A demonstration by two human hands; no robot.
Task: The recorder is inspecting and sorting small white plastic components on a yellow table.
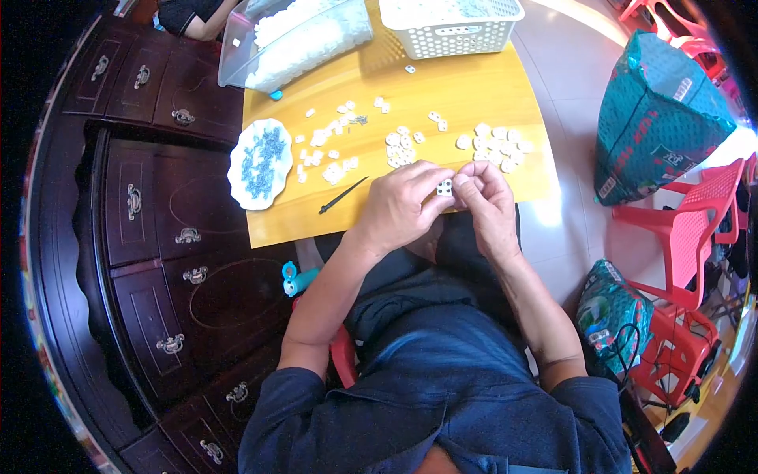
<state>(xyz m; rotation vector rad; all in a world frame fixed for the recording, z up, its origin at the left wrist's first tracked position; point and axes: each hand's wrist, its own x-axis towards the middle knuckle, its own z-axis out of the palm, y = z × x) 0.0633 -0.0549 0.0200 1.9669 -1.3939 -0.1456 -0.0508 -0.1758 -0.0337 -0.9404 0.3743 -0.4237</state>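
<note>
Head: red-lettered teal bag [657,110]; left hand [403,201], right hand [488,207] holding dotted piece [444,188].

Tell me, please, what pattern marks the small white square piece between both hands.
The small white square piece bears dark spots, seen best in the head view.

The piece [444,187] is white, black-dotted; the table [292,226] yellow.
</note>
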